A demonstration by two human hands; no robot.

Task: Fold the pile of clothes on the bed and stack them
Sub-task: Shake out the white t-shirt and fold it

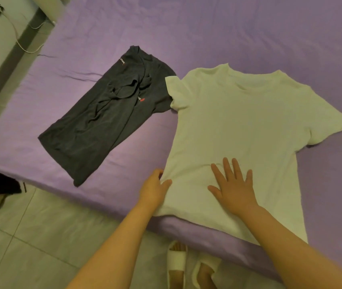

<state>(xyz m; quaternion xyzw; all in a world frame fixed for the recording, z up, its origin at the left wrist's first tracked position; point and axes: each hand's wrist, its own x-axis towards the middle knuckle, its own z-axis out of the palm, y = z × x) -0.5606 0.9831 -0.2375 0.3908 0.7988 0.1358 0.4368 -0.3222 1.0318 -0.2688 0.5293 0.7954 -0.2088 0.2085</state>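
Left hand (155, 188) pinches the side edge of the white T-shirt (238, 126) near its hem, thumb on top. To its right, the right hand (233, 187) presses flat on the shirt, fingers spread. Both lie on the purple bed (207, 28); a dark T-shirt (103, 117) lies crumpled at left, touching the white sleeve.

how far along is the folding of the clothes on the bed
Early. Nothing is folded or stacked yet. The white t-shirt lies spread flat on the purple bed sheet, which looks like the only prep done. In hand: the left hand pinches its side edge near the hem while the right hand presses flat on it. Left: folding it, then the dark t-shirts lying rumpled beside it, and stacking.
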